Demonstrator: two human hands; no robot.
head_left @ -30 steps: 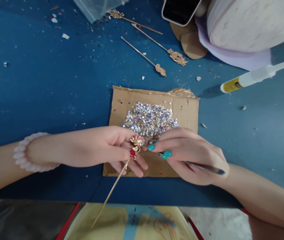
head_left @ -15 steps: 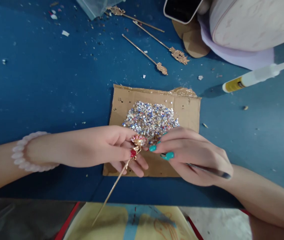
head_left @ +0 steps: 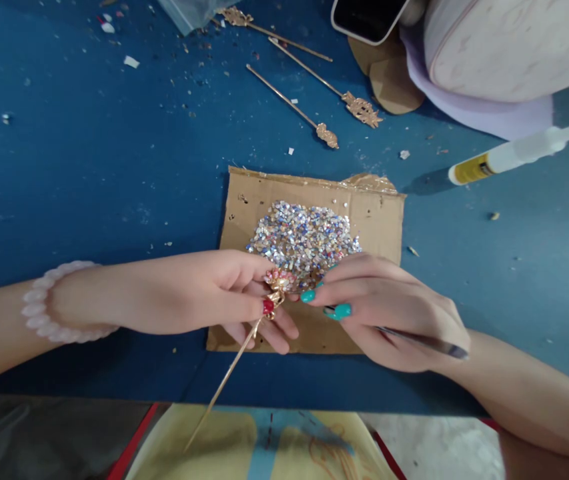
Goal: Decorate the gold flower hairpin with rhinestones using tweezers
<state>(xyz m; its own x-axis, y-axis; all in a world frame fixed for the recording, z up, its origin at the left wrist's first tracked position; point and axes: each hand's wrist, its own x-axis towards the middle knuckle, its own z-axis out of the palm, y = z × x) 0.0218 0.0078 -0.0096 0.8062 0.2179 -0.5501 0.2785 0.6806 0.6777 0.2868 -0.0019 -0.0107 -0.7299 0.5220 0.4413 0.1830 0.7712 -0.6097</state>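
My left hand (head_left: 214,293), with a pale bead bracelet at the wrist, pinches a gold hairpin (head_left: 234,360) near its ornate head. Pink and clear stones cover that head, and the long stem slants down past the table's front edge. My right hand (head_left: 389,313) is closed around slim dark metal tweezers (head_left: 424,340), whose wide end sticks out behind the thumb. The tips are close to the hairpin's head, but my fingers partly hide them. Just beyond both hands, a pile of small shiny stone chips (head_left: 304,233) lies on a piece of cardboard (head_left: 384,213).
Several other gold hairpins (head_left: 327,135) lie toward the back of the blue table (head_left: 89,167). At the right is a glue bottle (head_left: 479,167) with a yellow label. A phone (head_left: 367,17), a plastic bag (head_left: 189,13) and a pale rounded case (head_left: 509,47) are along the far side.
The view has shifted very slightly. Both hands keep nearly the same pose, with the hairpin and the tweezers still held close together.
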